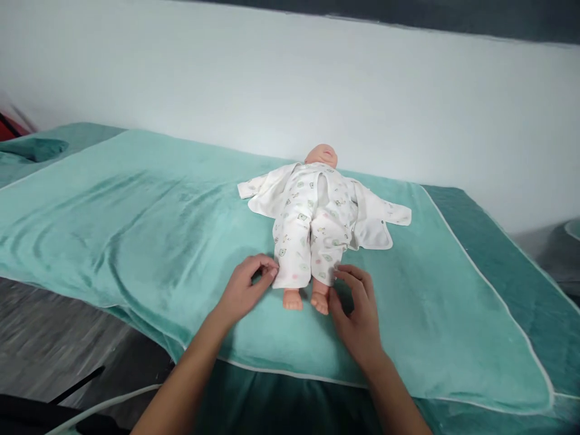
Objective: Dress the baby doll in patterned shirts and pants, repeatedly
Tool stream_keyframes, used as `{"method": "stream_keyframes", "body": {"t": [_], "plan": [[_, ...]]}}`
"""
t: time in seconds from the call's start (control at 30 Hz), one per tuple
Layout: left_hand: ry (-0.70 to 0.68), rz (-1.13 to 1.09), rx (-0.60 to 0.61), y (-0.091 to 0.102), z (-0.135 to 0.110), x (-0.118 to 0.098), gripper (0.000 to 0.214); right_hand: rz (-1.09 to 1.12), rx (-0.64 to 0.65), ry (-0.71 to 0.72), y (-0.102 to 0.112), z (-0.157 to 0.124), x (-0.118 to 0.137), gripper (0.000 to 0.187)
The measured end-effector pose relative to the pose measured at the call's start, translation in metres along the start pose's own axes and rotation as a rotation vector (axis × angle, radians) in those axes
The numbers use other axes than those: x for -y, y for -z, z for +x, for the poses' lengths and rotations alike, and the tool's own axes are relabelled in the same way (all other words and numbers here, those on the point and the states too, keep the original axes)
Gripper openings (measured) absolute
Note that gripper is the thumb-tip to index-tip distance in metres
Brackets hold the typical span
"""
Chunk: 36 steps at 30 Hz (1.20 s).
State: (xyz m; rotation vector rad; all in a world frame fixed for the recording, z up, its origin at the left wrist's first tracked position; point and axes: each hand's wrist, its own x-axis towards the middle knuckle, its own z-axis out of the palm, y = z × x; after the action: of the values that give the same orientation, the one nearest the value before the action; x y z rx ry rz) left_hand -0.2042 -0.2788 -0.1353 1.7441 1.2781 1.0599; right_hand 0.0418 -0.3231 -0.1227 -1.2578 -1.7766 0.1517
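A baby doll lies on its back, its head toward the wall and its bare feet toward me. White printed baby trousers cover its legs; both feet stick out below the cuffs. Spread open beneath and beside it is a white baby jacket, sleeves stretched out to both sides. My left hand pinches the outer edge of the left cuff between thumb and fingers. At the other cuff, my right hand has its fingertips on the fabric edge, with the thumb close to the doll's foot.
A light green plush blanket with pale piping lies under the doll, over a darker green cover. The white wall stands right behind. A pale cable and a dark object lie at the lower left, near the grey floor.
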Motion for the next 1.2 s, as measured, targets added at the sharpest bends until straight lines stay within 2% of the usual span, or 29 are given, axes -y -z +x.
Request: {"method": "stream_keyframes", "body": {"t": [0.13,0.3,0.47,0.57,0.63,0.77,0.87,0.97,1.07,1.2], "plan": [[-0.092,0.121,0.03,-0.003,-0.017,-0.003,0.012,-0.045,0.015,-0.049,-0.004,-0.004,-0.001,0.036],[-0.127,0.22,-0.002,-0.007,-0.017,-0.007,0.014,-0.054,0.036,-0.077,-0.012,0.008,0.001,0.016],[-0.223,0.328,-0.046,-0.014,-0.022,-0.003,0.008,0.174,0.003,-0.062,0.013,0.01,0.02,0.015],[-0.308,0.406,-0.164,-0.02,-0.025,0.003,0.012,0.265,0.013,-0.031,0.031,0.006,0.031,0.015],[-0.356,0.431,-0.226,-0.024,-0.024,0.006,0.014,0.219,0.047,-0.025,0.034,0.003,0.031,0.015],[-0.435,0.324,-0.231,-0.026,-0.022,-0.001,0.011,0.07,0.157,-0.016,0.029,-0.006,0.022,0.012],[-0.511,0.254,-0.251,-0.022,-0.025,-0.017,0.009,0.065,0.186,0.032,0.031,-0.011,0.021,0.014],[-0.55,0.201,-0.274,-0.017,-0.034,-0.037,0.011,0.048,0.185,0.084,0.039,-0.01,0.031,0.015],[-0.529,0.139,-0.256,-0.014,-0.041,-0.052,0.012,-0.031,0.199,0.133,0.037,-0.003,0.046,0.02],[-0.473,0.085,-0.217,-0.017,-0.043,-0.056,0.012,-0.083,0.244,0.159,0.015,0.004,0.063,0.028]]}}
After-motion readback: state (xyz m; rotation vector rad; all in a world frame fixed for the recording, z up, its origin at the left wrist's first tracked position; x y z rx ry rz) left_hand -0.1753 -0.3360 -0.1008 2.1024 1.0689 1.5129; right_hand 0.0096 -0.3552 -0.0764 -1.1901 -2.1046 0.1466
